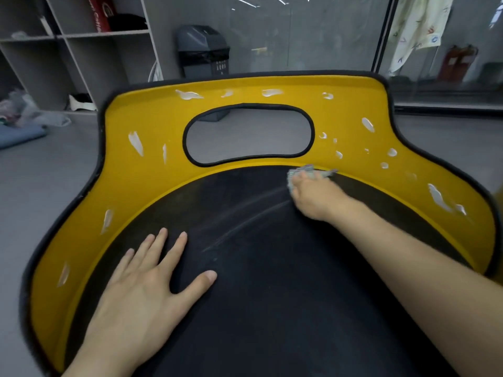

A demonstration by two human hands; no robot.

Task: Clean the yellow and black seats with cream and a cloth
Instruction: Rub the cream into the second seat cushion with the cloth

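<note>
Seat [152,112] fills view on grey floor: yellow rim, black cushion [272,281]. Cream dabs [135,142] dotted round the yellow. Right hand [313,197] grips bunched cloth [313,171] at the black/yellow seam. Left hand [147,284] flat on cushion, fingers spread. Bin [202,50] behind.

Bright yellow all over the seat back [152,118], edged in black piping, same black round the oval cut-out. White cream [135,142] in smears and dabs across that yellow. Matte black on the seat pad [272,281], with faint pale streaks through the middle. Mottled grey-green on the cloth [318,171]. Behind: grey floor [40,186], grey shelf [81,63], dark grey bin [202,36] with black liner, pale yellow sheet [419,25] with small printed motifs, red extinguishers [460,63].
</note>
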